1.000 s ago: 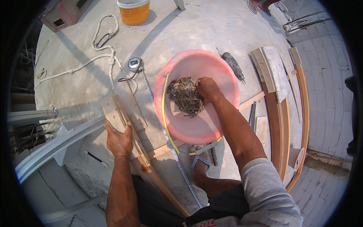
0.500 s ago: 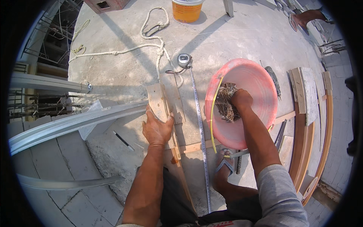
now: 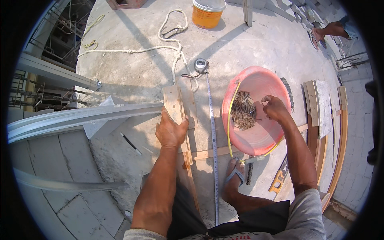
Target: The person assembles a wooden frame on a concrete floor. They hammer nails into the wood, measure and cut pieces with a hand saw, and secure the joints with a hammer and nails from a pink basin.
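My left hand (image 3: 171,130) is closed round a wooden strip (image 3: 172,98), thumb on its right edge and fingers on its left. Over the red-pink basin (image 3: 262,142) is my right hand (image 3: 277,109), its thumb and fingers pinched together; whatever they may hold is too small to make out. A heap of rusty nails (image 3: 243,114) lies inside the basin, left of that hand. Beside the strip, a tape measure (image 3: 201,65) rests on the concrete with its blade (image 3: 213,132) pulled out toward me.
A knotted rope (image 3: 150,49) and an orange bucket (image 3: 207,17) are farther off. Metal channels (image 3: 88,116) reach in from the left, near a black marker (image 3: 131,143). A handsaw (image 3: 279,181) and long boards (image 3: 314,140) lie right. Another person's foot (image 3: 316,38) shows far right.
My right hand has come up out of the nail heap and moved right, its fingers pinched. My left hand stays on the wooden strip. The whole view has shifted slightly.
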`<state>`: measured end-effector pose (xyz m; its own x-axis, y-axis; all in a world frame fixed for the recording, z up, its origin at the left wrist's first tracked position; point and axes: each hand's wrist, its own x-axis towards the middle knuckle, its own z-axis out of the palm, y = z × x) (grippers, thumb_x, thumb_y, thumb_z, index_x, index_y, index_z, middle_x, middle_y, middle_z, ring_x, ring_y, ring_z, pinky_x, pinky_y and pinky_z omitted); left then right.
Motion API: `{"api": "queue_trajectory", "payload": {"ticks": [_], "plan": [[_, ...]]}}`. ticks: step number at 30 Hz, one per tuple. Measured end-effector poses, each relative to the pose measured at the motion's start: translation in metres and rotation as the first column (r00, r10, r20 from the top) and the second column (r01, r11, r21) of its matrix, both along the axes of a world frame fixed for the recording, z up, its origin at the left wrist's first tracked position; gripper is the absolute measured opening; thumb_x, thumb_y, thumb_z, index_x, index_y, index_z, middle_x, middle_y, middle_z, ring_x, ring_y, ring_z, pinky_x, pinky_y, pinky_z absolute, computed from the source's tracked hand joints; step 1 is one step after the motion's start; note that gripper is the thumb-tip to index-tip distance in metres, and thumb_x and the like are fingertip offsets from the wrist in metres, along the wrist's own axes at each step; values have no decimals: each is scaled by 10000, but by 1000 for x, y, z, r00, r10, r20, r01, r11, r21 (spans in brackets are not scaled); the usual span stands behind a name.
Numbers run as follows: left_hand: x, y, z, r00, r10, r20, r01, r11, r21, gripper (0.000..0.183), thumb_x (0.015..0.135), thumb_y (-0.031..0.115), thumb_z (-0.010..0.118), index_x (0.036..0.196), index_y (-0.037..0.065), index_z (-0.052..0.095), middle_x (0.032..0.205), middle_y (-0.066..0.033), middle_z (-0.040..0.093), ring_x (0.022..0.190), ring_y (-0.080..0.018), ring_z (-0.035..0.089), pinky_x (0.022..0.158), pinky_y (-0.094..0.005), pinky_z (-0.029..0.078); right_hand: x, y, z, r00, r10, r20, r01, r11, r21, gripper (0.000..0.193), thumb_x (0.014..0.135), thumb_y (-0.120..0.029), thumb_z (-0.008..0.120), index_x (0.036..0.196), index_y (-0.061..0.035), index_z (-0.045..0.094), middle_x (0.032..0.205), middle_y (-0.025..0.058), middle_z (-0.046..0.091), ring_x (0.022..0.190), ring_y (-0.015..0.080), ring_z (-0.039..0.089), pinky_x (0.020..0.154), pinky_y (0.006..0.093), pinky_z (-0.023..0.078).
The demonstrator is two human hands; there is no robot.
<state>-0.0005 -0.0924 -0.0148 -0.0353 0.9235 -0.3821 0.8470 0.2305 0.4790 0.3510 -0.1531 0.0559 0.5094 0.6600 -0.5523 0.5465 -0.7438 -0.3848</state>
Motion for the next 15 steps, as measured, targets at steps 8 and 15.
{"api": "queue_trajectory", "payload": {"ticks": [8, 15], "plan": [[-1, -1, 0, 1000, -27, -12, 27, 1000, -6, 949, 798, 460, 723, 1497, -3, 278, 1229, -228, 660, 1176, -372, 621, 1155, -533, 306, -104, 26, 49, 904, 389, 177, -408, 662, 629, 214, 875, -53, 560, 1051, 32, 645, 887, 121, 637, 832, 246, 627, 757, 373, 489], [-3, 1, -1, 997, -75, -11, 75, 997, -8, 943, 826, 475, 692, 1489, -47, 273, 1205, -251, 660, 1171, -378, 624, 1155, -552, 301, -223, 80, 9, 613, 766, 192, -776, 539, 326, 203, 870, -163, 627, 992, -1, 618, 966, 184, 649, 919, 371, 680, 808, 442, 542]]}}
